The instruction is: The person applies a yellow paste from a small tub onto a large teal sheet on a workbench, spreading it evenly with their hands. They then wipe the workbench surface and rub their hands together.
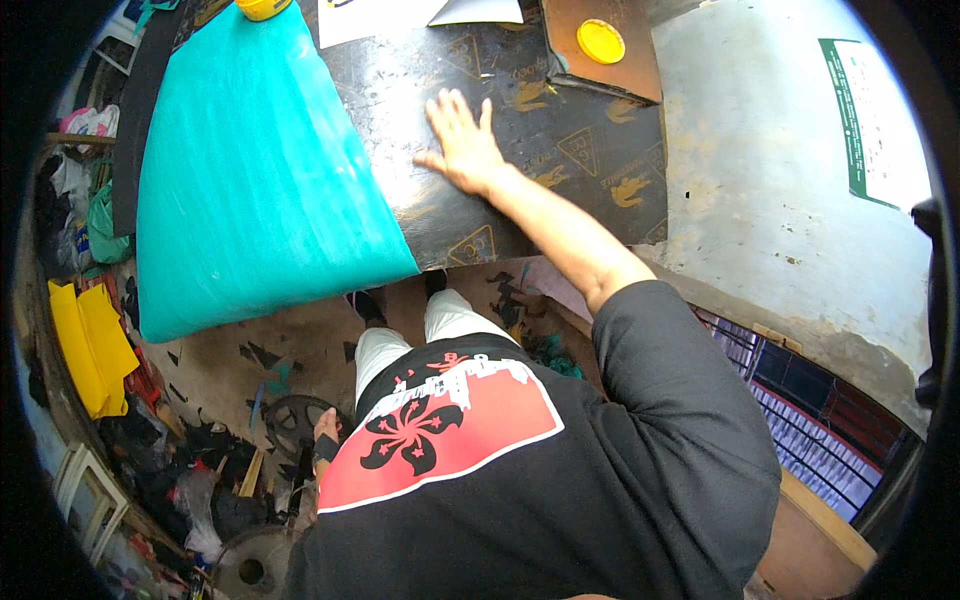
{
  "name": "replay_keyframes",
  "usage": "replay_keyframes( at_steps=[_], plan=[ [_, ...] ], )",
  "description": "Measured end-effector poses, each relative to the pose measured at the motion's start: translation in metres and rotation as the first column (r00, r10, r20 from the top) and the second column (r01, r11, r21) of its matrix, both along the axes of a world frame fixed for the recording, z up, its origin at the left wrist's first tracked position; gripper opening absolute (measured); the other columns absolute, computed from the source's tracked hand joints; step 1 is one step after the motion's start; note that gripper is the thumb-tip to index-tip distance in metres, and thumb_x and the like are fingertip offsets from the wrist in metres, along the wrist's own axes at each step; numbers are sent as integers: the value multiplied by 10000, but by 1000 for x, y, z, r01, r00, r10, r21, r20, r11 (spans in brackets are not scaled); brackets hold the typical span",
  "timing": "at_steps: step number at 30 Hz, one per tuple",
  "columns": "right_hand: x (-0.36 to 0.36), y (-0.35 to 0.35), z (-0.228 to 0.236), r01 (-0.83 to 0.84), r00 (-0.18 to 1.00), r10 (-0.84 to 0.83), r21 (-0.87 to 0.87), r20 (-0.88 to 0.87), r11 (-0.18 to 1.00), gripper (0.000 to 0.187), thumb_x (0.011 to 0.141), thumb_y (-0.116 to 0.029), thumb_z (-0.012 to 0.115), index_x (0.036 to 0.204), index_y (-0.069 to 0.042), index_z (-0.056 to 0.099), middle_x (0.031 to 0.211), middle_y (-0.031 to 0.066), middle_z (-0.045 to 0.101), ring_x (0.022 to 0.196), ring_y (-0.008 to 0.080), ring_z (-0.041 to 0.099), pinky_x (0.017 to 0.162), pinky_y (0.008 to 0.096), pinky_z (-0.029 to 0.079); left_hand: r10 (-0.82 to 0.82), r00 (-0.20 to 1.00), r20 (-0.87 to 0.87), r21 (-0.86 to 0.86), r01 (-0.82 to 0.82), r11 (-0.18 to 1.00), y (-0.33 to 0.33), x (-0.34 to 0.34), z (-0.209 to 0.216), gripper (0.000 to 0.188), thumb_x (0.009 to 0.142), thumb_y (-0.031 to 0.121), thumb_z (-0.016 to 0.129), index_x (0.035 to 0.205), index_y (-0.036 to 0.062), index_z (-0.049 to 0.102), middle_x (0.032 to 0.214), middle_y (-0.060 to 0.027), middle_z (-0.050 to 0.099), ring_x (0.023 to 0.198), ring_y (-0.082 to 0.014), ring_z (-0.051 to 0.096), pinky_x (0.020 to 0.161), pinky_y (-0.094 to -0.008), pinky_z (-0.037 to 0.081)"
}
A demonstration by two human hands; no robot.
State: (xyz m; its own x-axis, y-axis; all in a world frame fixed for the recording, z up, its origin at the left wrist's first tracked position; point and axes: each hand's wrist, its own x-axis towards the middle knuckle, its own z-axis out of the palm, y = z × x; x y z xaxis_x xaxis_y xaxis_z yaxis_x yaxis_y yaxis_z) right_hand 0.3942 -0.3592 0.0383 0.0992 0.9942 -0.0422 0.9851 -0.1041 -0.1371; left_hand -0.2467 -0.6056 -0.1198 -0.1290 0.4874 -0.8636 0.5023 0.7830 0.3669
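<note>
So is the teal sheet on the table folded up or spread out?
Spread out. The teal sheet lies flat in one layer, its lower end hanging over the table edge.

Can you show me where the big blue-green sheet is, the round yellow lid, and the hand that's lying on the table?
teal sheet (250, 180), head view, middle of its flat top.
yellow lid (600, 41), head view, centre of the round lid.
right hand (463, 145), head view, back of the hand, palm flat on the dark table (560, 190).

The single head camera sits on my head, faces steeply down over my chest, close above the counter and floor.
</note>
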Motion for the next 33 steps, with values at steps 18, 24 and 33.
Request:
replay_keyframes(
  at_steps=[18,24,33],
  plan=[
    [96,69,-9,378,918,-367,53,-151,924,864,910,-634,383,1502,-41,171,1577,179,81,1467,304,18,1145,572,-37,-136,972,-189,58,149,987,16,50,45,430,964,340,529,1249,24,588,1225,-145,612,1041,-242,620,881,-344,490],
    [66,6,4,82,996,-84,-58,-40,995,861,894,-658,401,1509,-95,184,1578,169,87,1467,295,57,1125,619,-17,45,998,-35,91,-42,995,13,56,36,436,963,341,542,1240,7,591,1185,-124,634,963,-211,627,837,-323,499],
    [110,63,2,481,863,-459,62,-212,875,863,912,-627,389,1489,-16,195,1562,199,146,1462,317,84,1144,578,8,19,1000,-22,96,-17,995,43,86,70,439,980,326,513,1276,5,558,1214,-113,614,957,-200,613,861,-322,471]
  ],
)
